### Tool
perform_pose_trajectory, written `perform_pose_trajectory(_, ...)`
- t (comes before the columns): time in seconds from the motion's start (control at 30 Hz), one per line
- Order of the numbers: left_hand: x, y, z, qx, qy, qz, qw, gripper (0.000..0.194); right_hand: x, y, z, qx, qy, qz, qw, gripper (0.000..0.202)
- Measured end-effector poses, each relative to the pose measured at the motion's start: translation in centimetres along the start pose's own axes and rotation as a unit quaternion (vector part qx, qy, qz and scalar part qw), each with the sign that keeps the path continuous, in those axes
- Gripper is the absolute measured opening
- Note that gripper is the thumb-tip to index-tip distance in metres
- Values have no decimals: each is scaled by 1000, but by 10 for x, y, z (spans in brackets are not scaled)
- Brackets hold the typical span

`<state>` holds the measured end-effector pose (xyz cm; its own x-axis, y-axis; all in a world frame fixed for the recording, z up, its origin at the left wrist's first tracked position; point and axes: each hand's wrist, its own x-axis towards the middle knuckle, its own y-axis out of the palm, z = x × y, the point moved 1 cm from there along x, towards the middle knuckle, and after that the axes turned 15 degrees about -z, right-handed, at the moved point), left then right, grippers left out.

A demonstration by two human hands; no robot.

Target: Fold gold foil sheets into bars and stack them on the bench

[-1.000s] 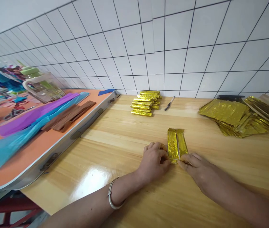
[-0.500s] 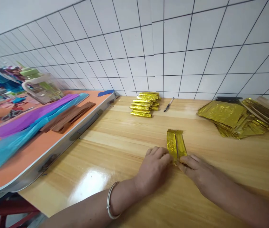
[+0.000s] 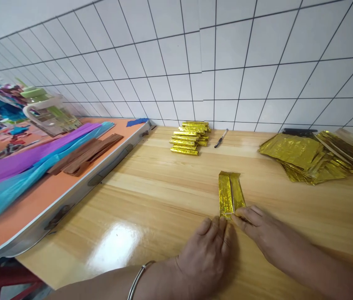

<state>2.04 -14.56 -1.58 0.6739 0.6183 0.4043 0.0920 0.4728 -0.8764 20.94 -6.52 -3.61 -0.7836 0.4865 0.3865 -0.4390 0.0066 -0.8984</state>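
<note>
A gold foil sheet (image 3: 225, 193) lies flat on the wooden table before me, its two long sides folded inward so they meet near a dark middle slit. At its near edge my left hand (image 3: 207, 250) is closed, fingertips bunched on the lower left of the foil. My right hand (image 3: 253, 221) pinches the lower right corner between thumb and fingers. A silver bangle (image 3: 137, 280) circles the left wrist. Further back sits a pile of narrow folded gold foil strips (image 3: 189, 139). The undersides of my fingertips are hidden.
A black pen (image 3: 221, 138) lies by the strips. At right spreads a stack of gold foil sheets (image 3: 292, 154). On the left, an orange-topped board (image 3: 85, 187) bears purple, blue and brown paper, scissors (image 3: 9, 150) and a green-lidded pitcher (image 3: 50, 112). White tiles line the wall.
My left hand has drawn down toward me from the foil's left side to its near edge, turning at the wrist. My right hand stays pinched on the corner.
</note>
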Motion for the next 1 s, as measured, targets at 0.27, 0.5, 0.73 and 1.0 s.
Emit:
perform_pose_trajectory(0.27,3,-1,2,-6,21,19,1000,43,4,-3,5,-38,-24,-24,999,56)
perform_pose_trajectory(0.5,7,-9,8,-19,33,66,997,43,1,0,3,-50,-28,-23,998,58)
perform_pose_trajectory(0.73,8,-5,10,-59,8,85,995,39,0,1,2,1,9,-15,1000,58)
perform_pose_trajectory(1.0,11,3,17,-156,-52,105,981,25,18,-21,-22,214,115,23,970,36)
